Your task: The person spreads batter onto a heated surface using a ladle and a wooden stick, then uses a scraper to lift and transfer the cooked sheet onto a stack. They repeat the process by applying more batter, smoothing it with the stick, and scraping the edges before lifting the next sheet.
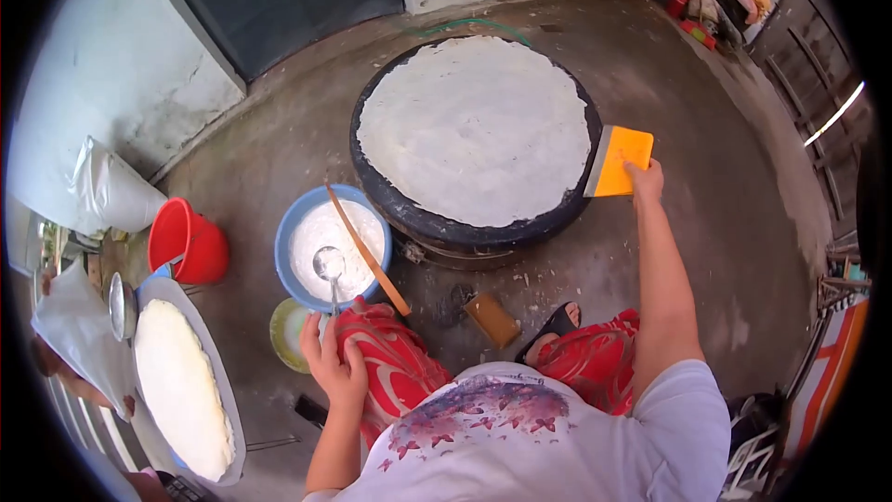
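A wide scraper (621,163) with an orange grip and a metal edge is in my right hand (646,181), its blade at the right rim of a large round black griddle (376,177). A thin white sheet of batter (474,130) covers most of the griddle. My left hand (336,363) rests by my left knee, fingers apart, holding nothing. Just beyond it stands a blue basin (282,251) of white batter (311,232), with a metal ladle (329,265) in it. A curved wooden stick (362,246) lies across the basin.
A green bowl (279,335) stands beside the basin. To the left are a red bucket (189,242), a stack of pale round sheets (177,381) on a stand, and a metal bowl (122,307). Another person's hand (70,376) is at a plastic sheet (84,325). A brown block (492,319) lies near my foot.
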Available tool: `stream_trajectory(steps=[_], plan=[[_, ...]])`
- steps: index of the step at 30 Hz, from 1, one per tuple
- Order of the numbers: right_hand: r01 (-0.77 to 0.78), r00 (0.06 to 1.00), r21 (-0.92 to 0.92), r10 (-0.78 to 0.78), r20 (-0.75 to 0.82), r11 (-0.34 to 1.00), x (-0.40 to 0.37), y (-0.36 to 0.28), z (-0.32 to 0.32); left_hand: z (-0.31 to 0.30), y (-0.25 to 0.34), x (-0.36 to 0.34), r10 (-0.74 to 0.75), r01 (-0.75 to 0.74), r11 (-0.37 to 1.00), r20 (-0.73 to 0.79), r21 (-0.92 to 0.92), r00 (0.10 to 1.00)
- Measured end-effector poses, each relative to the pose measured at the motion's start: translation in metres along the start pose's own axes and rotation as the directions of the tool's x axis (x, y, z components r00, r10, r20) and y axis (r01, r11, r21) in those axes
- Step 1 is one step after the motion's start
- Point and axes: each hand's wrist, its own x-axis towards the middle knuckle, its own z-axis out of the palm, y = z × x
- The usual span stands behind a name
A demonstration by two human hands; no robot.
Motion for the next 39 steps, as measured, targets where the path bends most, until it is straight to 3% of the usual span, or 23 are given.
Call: stream_trajectory(steps=[1,5,8,10,11,12,13,14,16,17,19,24,26,30,31,32,34,36,39], plan=[[-0.008,1.000,-0.148,0.003,-0.031,0.989,-0.003,-0.002,-0.006,0.001,0.000,-0.002,0.007,-0.007,1.000,-0.009,0.004,1.000],[0.120,0.989,-0.145,-0.106,0.102,0.982,-0.034,0.055,0.019,0.002,0.004,-0.004,0.039,-0.039,0.999,-0.036,0.003,0.999],[0.146,0.986,-0.073,-0.139,0.087,0.987,-0.137,0.032,0.030,0.003,0.012,0.005,0.100,-0.100,0.995,-0.049,-0.004,0.994],[0.123,0.955,-0.027,-0.111,0.274,0.992,-0.203,0.011,0.026,0.003,0.021,0.017,0.139,-0.139,0.990,-0.051,-0.005,0.989],[0.172,0.900,0.023,-0.167,0.402,0.985,-0.229,0.010,0.025,0.003,0.028,0.026,0.194,-0.195,0.981,-0.045,-0.015,0.980],[0.262,0.786,-0.040,-0.190,0.589,0.964,-0.247,-0.007,0.015,0.004,0.036,0.037,0.249,-0.250,0.968,-0.040,-0.023,0.968],[0.409,0.650,0.030,-0.315,0.692,0.912,-0.259,-0.009,0.010,0.006,0.044,0.051,0.303,-0.304,0.952,-0.023,-0.040,0.953],[0.466,0.529,0.071,-0.342,0.777,0.882,-0.265,-0.020,0.002,0.008,0.052,0.066,0.354,-0.354,0.933,-0.006,-0.057,0.935],[0.629,0.347,0.068,-0.358,0.867,0.774,-0.265,-0.051,-0.015,0.023,0.068,0.094,0.420,-0.412,0.905,0.066,-0.110,0.905],[0.625,0.336,0.079,-0.359,0.871,0.777,-0.262,-0.057,-0.018,0.034,0.075,0.108,0.483,-0.469,0.873,0.112,-0.130,0.868],[0.777,0.179,0.116,-0.393,0.902,0.619,-0.253,-0.063,-0.021,0.065,0.085,0.131,0.588,-0.570,0.809,0.212,-0.144,0.781],[0.859,0.118,0.095,-0.375,0.919,0.503,-0.252,-0.050,-0.002,0.164,0.092,0.132,0.635,-0.671,0.736,0.432,-0.085,0.641],[0.887,0.076,0.113,-0.382,0.921,0.447,-0.259,-0.050,0.002,0.197,0.102,0.117,0.617,-0.693,0.721,0.468,-0.012,0.633],[0.870,0.039,0.159,-0.388,0.921,0.466,-0.266,-0.048,0.000,0.228,0.096,0.117,0.550,-0.737,0.654,0.564,0.169,0.616],[0.858,0.016,0.192,-0.399,0.917,0.476,-0.267,-0.047,-0.001,0.231,0.094,0.123,0.554,-0.682,0.721,0.491,0.120,0.672],[0.857,0.018,0.191,-0.399,0.917,0.479,-0.269,-0.047,-0.003,0.235,0.092,0.130,0.555,-0.684,0.720,0.493,0.119,0.670],[0.856,0.020,0.205,-0.427,0.904,0.474,-0.271,-0.049,-0.006,0.232,0.096,0.153,0.483,-0.518,0.852,0.266,0.080,0.834],[0.862,0.020,0.208,-0.440,0.898,0.463,-0.271,-0.046,-0.005,0.221,0.106,0.182,0.494,-0.502,0.865,0.173,0.008,0.852],[0.860,0.032,0.197,-0.435,0.900,0.470,-0.272,-0.045,-0.005,0.204,0.125,0.219,0.449,-0.462,0.886,0.190,0.029,0.873]])
